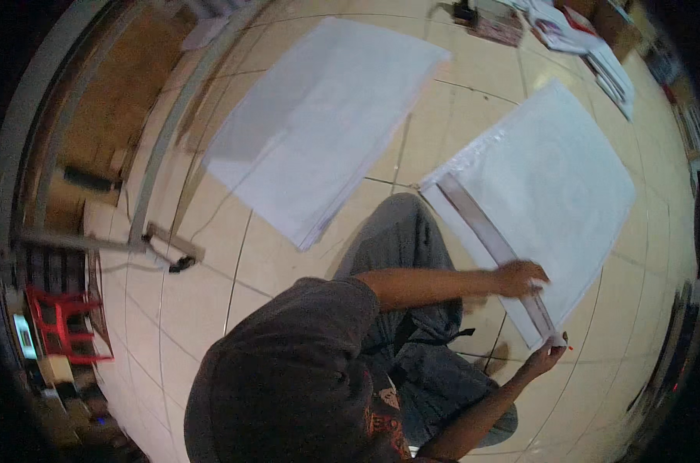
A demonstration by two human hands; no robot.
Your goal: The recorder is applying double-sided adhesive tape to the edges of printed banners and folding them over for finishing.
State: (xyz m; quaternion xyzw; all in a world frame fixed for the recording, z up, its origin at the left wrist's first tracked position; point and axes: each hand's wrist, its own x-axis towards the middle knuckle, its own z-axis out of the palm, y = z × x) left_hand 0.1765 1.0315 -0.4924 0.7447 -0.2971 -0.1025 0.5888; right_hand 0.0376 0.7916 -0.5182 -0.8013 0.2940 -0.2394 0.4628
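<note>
A stack of white sheets, seemingly plastic [564, 173], lies on the tiled floor before me. A long flat greyish strip, perhaps a ruler [477, 217], rests along its near edge. My left hand [523, 279] is over the strip towards its lower end, fingers bent and blurred, with a small whitish piece at the fingertips; its grip is unclear. At the stack's lower corner, my right hand [547, 356] pinches whitish material beside the strip's end. A small dark item with an orange tip shows at those fingers; what it is cannot be told.
A second white stack [326, 121] lies to the upper left. Farther left are a metal frame [170, 133], a thin cable and a red plastic chair [63, 324]. Folded white material [610, 75] and a box-like item [497, 26] lie at the upper right. My bent knees border the near stack.
</note>
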